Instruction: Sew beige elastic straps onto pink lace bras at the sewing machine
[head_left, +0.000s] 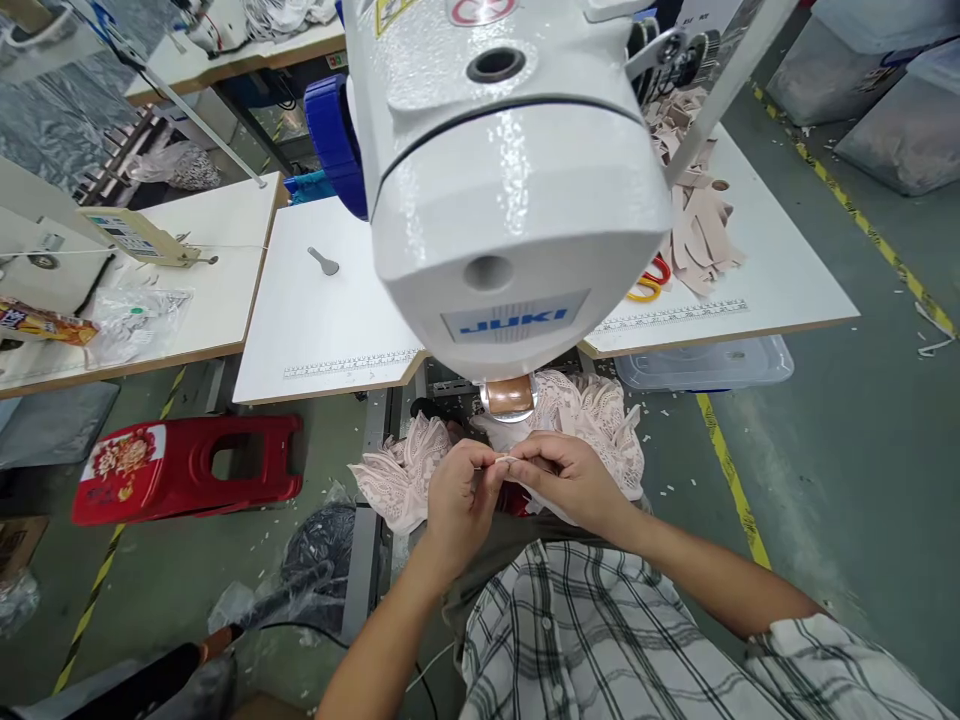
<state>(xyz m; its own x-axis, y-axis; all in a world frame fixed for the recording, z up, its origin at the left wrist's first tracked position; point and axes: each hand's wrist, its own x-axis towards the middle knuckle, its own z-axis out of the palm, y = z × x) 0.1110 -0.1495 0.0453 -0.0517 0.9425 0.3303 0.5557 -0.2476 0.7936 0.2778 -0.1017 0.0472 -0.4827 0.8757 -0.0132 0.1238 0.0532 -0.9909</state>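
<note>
My left hand [459, 490] and my right hand [562, 478] meet just below the head of a white JUKI sewing machine [510, 190]. Both pinch a thin pale strip [508, 461] between thumb and fingers. Pink lace fabric [592, 410] lies bunched under and behind my hands, spilling to the left as a lace piece [397, 470]. A copper-coloured part [508, 397] of the machine sits right above my fingers. My plaid shirt fills the bottom of the view.
White sewing table [322, 310] with a printed ruler on its front edge. Beige cut pieces [697, 220] and red-yellow scissors [651, 280] at the right. A red plastic stool [187, 465] on the floor at left, a clear bin [705, 365] under the table, yellow floor tape [731, 480].
</note>
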